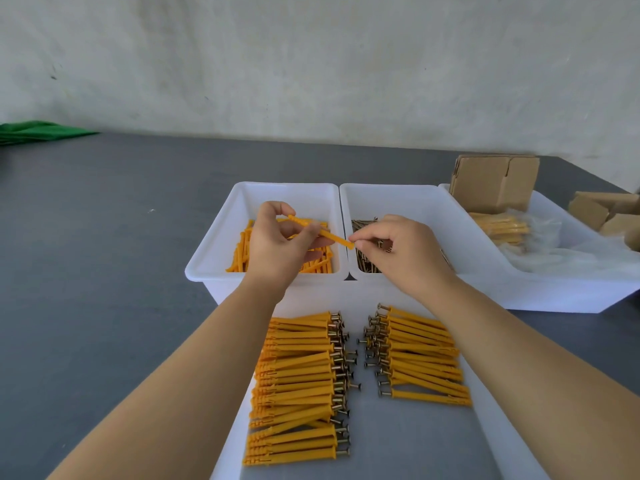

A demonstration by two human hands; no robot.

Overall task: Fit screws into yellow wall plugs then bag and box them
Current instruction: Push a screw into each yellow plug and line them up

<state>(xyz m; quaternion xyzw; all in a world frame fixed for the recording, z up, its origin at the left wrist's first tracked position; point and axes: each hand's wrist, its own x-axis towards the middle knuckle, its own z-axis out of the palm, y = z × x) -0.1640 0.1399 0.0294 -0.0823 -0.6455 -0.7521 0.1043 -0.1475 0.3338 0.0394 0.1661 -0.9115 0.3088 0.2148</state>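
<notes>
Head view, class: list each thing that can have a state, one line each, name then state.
left hand: holds a yellow plug
right hand: fingers pinched at the plug's tip
plug bin: partly filled
screw bin: partly filled
cardboard box: open

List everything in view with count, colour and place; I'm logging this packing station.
Grey table: one, under everything.
White plastic bins: three, in a row.
Loose yellow plastic wall plugs: many, left bin.
Loose brass screws: many, middle bin.
Clear bags of plugs: some, right bin.
Brown cardboard boxes: several, far right.
White tray: one, nearest.
Assembled plugs with screws: two rows, on tray.
Green cloth: one, far left.
Hands: left pinches one plug; right at its tip.
</notes>
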